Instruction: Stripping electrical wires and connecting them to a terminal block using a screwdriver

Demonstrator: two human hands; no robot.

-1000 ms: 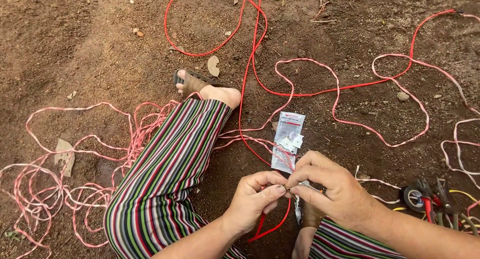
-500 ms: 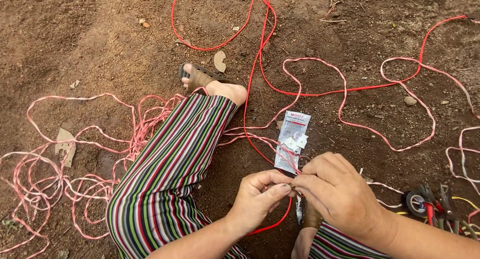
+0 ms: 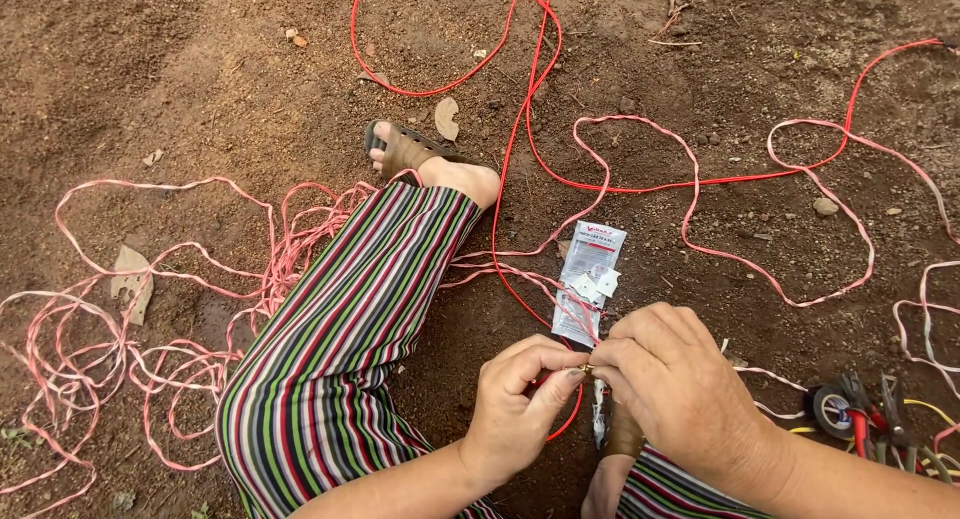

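Observation:
My left hand and my right hand meet low in the middle of the head view, fingertips pinched together on a small brass-coloured piece at the end of a red wire. The wire runs from between my fingers up over the dirt and loops away at the top. A small clear plastic packet with white parts lies on the ground just above my hands. My leg in striped trousers stretches to the left, foot in a brown sandal.
Pale pink twin cable lies in tangled loops at the left and snakes across the right. A roll of black tape and red-handled pliers lie at the lower right. The ground is bare brown dirt with dry leaves and stones.
The view has shifted slightly, so everything sits lower and further right in frame. Both hands stay pinched together on the wire end with little movement.

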